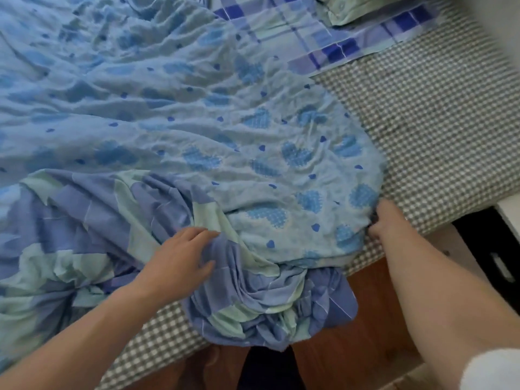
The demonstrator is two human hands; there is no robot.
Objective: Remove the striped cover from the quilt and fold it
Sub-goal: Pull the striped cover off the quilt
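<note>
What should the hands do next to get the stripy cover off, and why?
Probably pull the bunched striped cover toward the bed's edge with the left hand, since the right hand already pins the heart-print quilt at its corner.

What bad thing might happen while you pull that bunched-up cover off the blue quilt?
The bunched cover already hangs over the bed edge, so more of it could slide to the floor. The right hand grips only the quilt corner, so the quilt might drag along the checked sheet instead of staying put. The left hand rests flat on the cover, so it may slip without gripping.
</note>
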